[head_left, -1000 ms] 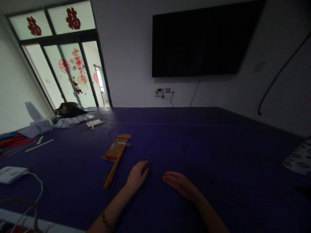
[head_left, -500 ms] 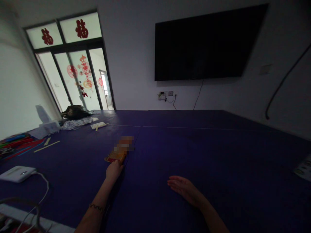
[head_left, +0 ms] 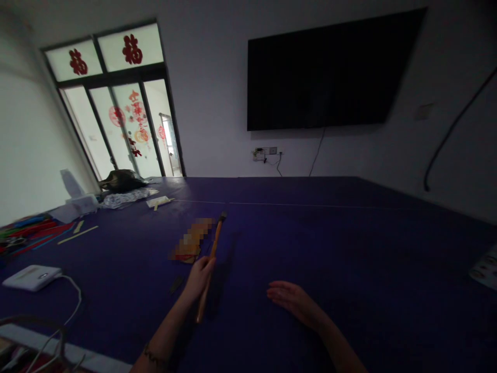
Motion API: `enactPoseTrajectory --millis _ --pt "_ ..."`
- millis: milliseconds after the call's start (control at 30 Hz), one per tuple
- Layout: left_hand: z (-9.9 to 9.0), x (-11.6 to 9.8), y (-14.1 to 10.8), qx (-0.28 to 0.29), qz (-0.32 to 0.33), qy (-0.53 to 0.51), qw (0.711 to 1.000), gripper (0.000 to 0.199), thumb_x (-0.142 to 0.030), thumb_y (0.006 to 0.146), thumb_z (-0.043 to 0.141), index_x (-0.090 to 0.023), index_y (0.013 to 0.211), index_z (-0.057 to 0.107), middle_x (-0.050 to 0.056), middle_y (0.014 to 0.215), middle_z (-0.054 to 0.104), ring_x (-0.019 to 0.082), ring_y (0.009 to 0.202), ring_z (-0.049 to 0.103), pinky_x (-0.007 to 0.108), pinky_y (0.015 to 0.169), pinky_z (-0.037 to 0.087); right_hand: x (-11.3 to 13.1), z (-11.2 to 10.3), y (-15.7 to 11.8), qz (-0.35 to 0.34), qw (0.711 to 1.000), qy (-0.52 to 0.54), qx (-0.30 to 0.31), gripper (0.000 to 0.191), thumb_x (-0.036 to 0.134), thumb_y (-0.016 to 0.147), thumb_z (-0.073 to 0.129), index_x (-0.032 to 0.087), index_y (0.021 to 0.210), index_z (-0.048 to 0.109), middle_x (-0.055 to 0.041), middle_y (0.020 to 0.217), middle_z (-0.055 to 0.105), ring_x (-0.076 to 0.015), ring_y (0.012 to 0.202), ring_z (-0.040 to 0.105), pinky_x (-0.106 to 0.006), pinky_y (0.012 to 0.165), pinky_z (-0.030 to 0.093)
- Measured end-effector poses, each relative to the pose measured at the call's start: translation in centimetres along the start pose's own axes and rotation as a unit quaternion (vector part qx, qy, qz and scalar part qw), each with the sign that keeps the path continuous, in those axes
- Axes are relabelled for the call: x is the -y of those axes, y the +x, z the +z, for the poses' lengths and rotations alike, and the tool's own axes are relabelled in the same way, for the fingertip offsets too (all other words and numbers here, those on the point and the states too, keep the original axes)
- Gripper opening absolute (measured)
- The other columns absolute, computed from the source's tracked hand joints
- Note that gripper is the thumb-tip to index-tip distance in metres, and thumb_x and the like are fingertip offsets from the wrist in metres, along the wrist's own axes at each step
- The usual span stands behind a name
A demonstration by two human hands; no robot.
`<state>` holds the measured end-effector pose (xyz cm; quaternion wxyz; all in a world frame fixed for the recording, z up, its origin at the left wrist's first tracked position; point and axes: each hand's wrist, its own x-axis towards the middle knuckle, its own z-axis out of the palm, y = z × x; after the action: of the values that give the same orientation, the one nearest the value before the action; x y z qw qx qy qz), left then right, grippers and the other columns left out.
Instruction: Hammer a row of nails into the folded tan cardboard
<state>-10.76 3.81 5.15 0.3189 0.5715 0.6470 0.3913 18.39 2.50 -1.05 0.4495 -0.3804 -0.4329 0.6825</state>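
Note:
My left hand (head_left: 202, 272) is closed around the wooden handle of a hammer (head_left: 216, 235). The hammer's small dark head points away from me, and the handle's butt sticks out below my fist. Just left of it lies an orange-brown packet (head_left: 193, 241), partly blurred by pixelation. A small dark flat piece (head_left: 176, 284) rests on the table near my left wrist; its kind is unclear. My right hand (head_left: 293, 300) hovers over or rests on the purple tabletop (head_left: 330, 243), fingers stretched out and holding nothing.
A white box-like device (head_left: 33, 277) with a cable sits at left. Behind it are coloured strips (head_left: 34, 228), pale sticks (head_left: 77, 234), plastic wrapping (head_left: 124, 198) and a black bag (head_left: 122, 180). A patterned item (head_left: 484, 269) lies at the right edge. A television (head_left: 330, 77) hangs on the wall.
My left hand has moved off the packet towards the right and now holds the hammer, raised beside it. The small dark piece has come into view. My right hand stays where it was.

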Motion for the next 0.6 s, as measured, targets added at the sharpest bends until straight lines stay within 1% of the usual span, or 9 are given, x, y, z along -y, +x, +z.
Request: enactPoseTrajectory --millis 67,133,233,333,400,500,533,600 --pt "3.3 -1.0 -1.5 0.064 0.015 -0.092 0.994 0.054 -0.064 0.076 0.043 -0.012 0.076 0.056 0.002 0.061 0.056 0.015 0.058 0.055 0.023 0.053 0.039 0.4 0.0 0.0 -0.016 1.0 -0.007 -0.015 0.042 0.044 0.056 0.079 0.013 0.082 0.07 -0.0129 0.08 0.073 -0.0242 0.078 0.068 -0.044 0.083 0.047" --pt "7.2 -1.8 -3.1 0.124 0.022 -0.165 0.978 0.06 -0.07 0.074 0.041 -0.012 0.077 0.056 0.0 0.056 0.051 0.012 0.05 0.05 0.022 0.05 0.038 0.9 -0.2 0.0 -0.044 0.998 -0.014 -0.045 0.047 0.053 0.057 0.075 0.014 0.082 0.069 -0.0125 0.078 0.073 -0.024 0.076 0.068 -0.042 0.08 0.049" --pt "13.1 -2.7 -5.1 0.196 0.017 -0.235 0.952 0.066 -0.075 0.071 0.037 -0.011 0.076 0.054 -0.002 0.052 0.044 0.009 0.044 0.044 0.023 0.048 0.037 1.8 -1.2 0.1 -0.097 0.989 -0.028 -0.113 0.054 0.065 0.058 0.067 0.017 0.082 0.067 -0.0101 0.077 0.073 -0.0227 0.075 0.068 -0.038 0.074 0.05" --pt "17.6 -3.4 -6.1 0.241 0.007 -0.272 0.932 0.069 -0.078 0.07 0.034 -0.012 0.075 0.053 -0.003 0.051 0.042 0.009 0.043 0.042 0.023 0.048 0.037 2.4 -2.7 0.2 -0.132 0.972 -0.067 -0.184 0.06 0.071 0.058 0.06 0.017 0.084 0.064 -0.0076 0.07 0.07 -0.0203 0.066 0.066 -0.033 0.062 0.05" --pt "19.7 -3.9 -6.4 0.257 0.001 -0.28 0.925 0.069 -0.077 0.071 0.033 -0.012 0.076 0.053 -0.003 0.051 0.043 0.009 0.043 0.043 0.023 0.049 0.038 2.4 -3.7 0.3 -0.142 0.957 -0.107 -0.227 0.059 0.07 0.06 0.058 0.017 0.086 0.062 -0.0043 0.064 0.067 -0.0183 0.059 0.063 -0.029 0.052 0.047" --pt "21.9 -4.4 -6.6 0.272 -0.004 -0.279 0.921 0.068 -0.074 0.075 0.031 -0.011 0.079 0.054 -0.002 0.053 0.046 0.01 0.046 0.046 0.024 0.051 0.04 2.3 -4.7 0.5 -0.14 0.933 -0.188 -0.275 0.052 0.062 0.063 0.056 0.017 0.089 0.06 -0.0003 0.057 0.063 -0.0175 0.051 0.06 -0.026 0.043 0.042" --pt "22.4 -4.6 -6.7 0.276 -0.005 -0.276 0.921 0.067 -0.073 0.077 0.03 -0.011 0.08 0.055 -0.002 0.054 0.047 0.011 0.047 0.047 0.024 0.052 0.04 2.3 -4.8 0.6 -0.136 0.924 -0.218 -0.284 0.049 0.058 0.064 0.057 0.017 0.09 0.06 -0.0002 0.056 0.063 -0.0182 0.051 0.06 -0.027 0.043 0.042" --pt "23.1 -4.7 -7.0 0.284 -0.002 -0.264 0.922 0.065 -0.071 0.079 0.03 -0.01 0.081 0.055 -0.001 0.055 0.049 0.011 0.048 0.048 0.024 0.053 0.041 2.2 -5.0 0.7 -0.129 0.904 -0.284 -0.292 0.04 0.05 0.064 0.059 0.018 0.087 0.061 -0.0018 0.058 0.066 -0.021 0.056 0.064 -0.029 0.049 0.046"
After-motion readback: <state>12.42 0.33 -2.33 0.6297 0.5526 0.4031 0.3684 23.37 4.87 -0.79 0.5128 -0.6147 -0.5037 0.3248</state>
